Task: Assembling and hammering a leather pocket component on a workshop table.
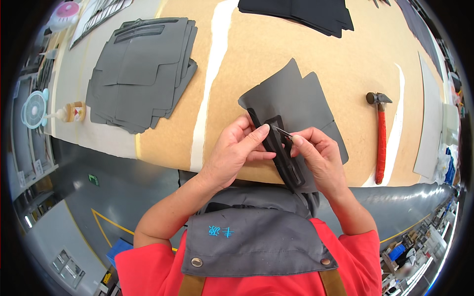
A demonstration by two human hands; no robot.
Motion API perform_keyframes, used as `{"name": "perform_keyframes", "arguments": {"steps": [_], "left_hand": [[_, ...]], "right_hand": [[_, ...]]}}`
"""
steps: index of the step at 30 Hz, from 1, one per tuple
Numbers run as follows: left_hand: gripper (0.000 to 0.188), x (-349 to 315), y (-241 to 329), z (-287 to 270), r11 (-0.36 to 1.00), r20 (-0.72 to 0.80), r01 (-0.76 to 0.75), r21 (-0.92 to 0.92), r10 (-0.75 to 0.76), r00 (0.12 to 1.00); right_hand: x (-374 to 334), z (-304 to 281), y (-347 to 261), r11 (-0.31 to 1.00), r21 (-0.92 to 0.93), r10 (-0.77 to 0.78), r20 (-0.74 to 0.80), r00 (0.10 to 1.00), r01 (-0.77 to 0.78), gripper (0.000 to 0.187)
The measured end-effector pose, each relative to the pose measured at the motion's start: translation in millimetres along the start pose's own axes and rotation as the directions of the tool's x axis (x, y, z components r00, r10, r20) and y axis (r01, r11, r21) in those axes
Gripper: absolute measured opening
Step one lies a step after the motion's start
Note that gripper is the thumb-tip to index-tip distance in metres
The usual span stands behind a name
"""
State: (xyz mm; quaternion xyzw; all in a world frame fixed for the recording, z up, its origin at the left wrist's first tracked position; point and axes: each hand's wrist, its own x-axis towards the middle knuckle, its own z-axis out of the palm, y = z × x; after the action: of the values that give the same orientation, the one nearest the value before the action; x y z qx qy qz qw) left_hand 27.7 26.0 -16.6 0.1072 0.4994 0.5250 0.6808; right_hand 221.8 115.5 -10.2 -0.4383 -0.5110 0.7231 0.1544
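A flat dark grey leather-like panel point(296, 96) with a notched far edge lies at the front of the table, partly under my hands. Along its left side runs a black strip with a long framed slot point(291, 170). My left hand point(239, 145) pinches the strip's edge between thumb and fingers near the slot's upper end. Between the thumb and fingers of my right hand point(318, 155) is a slim dark pointed tool point(281, 130), its tip at the slot close to my left thumb. My fingers hide part of the tool, so its exact kind is unclear.
A stack of grey panels point(133, 74) lies at the left, black panels point(301, 12) at the far side. A red-handled hammer point(380, 138) rests at the right. Beside the left stack are a glue-like bottle point(74, 112) and a light-blue fan point(34, 109). The table's front edge is close to me.
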Motion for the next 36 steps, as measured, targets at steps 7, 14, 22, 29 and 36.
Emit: {"name": "perform_keyframes", "arguments": {"steps": [7,14,22,29,36], "left_hand": [[0.034,-0.4,1.4,0.4,1.000,0.000,0.005,-0.003,-0.005,1.000],[0.035,-1.6,1.8,1.8,1.000,-0.002,0.004,-0.017,-0.004,1.000],[0.028,-2.7,5.3,5.9,1.000,0.012,-0.011,-0.029,0.011,1.000],[0.033,-1.4,2.1,3.7,1.000,0.021,0.006,-0.023,-0.006,1.000],[0.036,-0.7,-0.1,3.7,1.000,0.016,0.004,-0.030,-0.004,1.000]], "right_hand": [[-1.5,2.0,-7.1,0.999,-0.041,0.005,-0.011,1.000,-0.005,0.023],[-3.9,3.1,-11.7,1.000,-0.015,0.012,-0.013,1.000,-0.012,0.021],[-4.1,3.6,-9.6,1.000,-0.022,0.006,-0.034,0.999,-0.007,0.020],[-5.1,4.0,-10.7,1.000,-0.010,0.010,-0.030,0.999,-0.010,0.019],[-4.5,4.8,-5.8,1.000,0.018,-0.007,-0.044,0.999,0.007,0.017]]}}
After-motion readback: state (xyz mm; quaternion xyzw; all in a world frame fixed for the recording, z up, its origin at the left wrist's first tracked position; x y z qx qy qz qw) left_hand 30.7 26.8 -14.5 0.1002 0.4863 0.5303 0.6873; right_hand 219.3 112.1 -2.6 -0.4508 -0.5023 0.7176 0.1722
